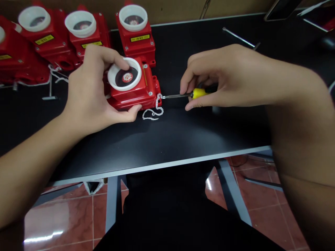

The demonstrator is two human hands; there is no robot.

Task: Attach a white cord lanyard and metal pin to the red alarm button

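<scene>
My left hand (91,87) is wrapped round a red box (134,96) with a round white rim and a dark window on its upper face. The thumb presses along the box's near side and a finger rests on the white rim. My right hand (209,76) grips a screwdriver (199,93) with a yellow and black handle, held level. Its tip meets a small screw at the box's right end. From that same end a white cord (155,113) hangs in a loose curl onto the table.
Similar red boxes stand behind and left, one of them a red box (137,42) close to the wall. A small T-shaped metal tool (50,92) lies at left. A slim metal wrench (238,36) lies at back right. The black table (146,146) has a grey front edge.
</scene>
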